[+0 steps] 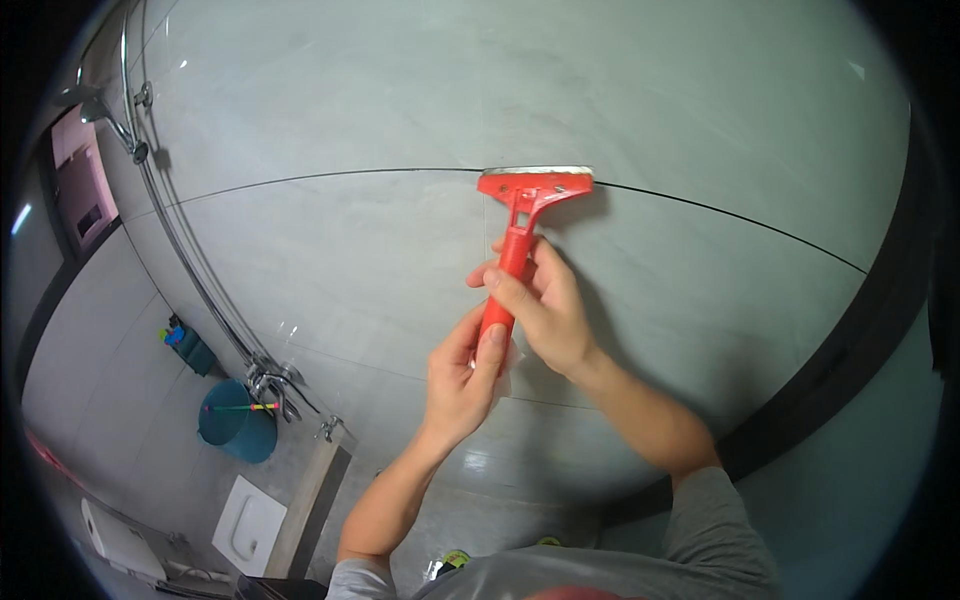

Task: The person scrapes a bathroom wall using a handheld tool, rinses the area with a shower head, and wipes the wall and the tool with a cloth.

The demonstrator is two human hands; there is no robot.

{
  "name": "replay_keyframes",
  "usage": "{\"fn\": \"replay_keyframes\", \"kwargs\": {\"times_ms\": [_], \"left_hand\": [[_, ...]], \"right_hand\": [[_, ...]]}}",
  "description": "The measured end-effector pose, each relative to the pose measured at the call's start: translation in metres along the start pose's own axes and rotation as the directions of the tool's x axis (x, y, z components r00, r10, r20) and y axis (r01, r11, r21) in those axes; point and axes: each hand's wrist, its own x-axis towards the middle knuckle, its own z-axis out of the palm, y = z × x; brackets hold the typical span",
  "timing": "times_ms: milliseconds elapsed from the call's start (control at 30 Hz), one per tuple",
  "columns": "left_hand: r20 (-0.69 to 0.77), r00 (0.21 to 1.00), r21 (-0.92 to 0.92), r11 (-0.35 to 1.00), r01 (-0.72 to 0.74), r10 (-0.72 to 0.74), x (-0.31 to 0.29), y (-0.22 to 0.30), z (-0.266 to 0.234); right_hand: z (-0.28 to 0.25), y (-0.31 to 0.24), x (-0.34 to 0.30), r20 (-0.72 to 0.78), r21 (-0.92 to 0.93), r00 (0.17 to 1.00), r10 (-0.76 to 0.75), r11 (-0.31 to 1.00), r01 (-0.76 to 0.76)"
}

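Note:
A red scraper (518,240) with a wide flat head and a metal blade along its top edge stands nearly upright in front of the grey tiled wall (330,240). Wrapped round the bottom of its handle is my left hand (462,375), thumb lying along the front. Higher up, just below the head, my right hand (545,305) grips the same handle from the right side. The blade overlaps the dark joint line between tiles; whether it touches the wall I cannot tell. Something whitish and translucent (504,385) shows beside the handle's lower end, partly hidden by my left hand.
On the left wall hang a shower rail (180,225) and a mixer tap (268,380). Below them are a blue bucket (238,425), a white squat toilet (250,525) and a raised ledge (318,500). A dark frame (820,390) curves along the right.

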Motion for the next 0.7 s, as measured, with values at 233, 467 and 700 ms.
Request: {"fn": "replay_keyframes", "kwargs": {"times_ms": [233,467,700], "left_hand": [[-0.001,0.998,-0.002,0.998,0.068,-0.068,0.009,0.012,0.004],[0.022,0.997,-0.190,0.978,0.079,-0.076,0.008,0.009,0.019],[-0.079,0.992,-0.165,0.983,0.082,-0.096,0.011,0.036,0.029]], "right_hand": [[0.008,-0.009,0.019,-0.021,0.360,0.993,0.117,0.928,-0.101],[0.010,-0.016,0.017,-0.150,0.190,0.987,0.066,0.981,-0.037],[0.019,-0.037,0.024,-0.196,0.243,0.971,0.139,0.966,-0.089]]}}
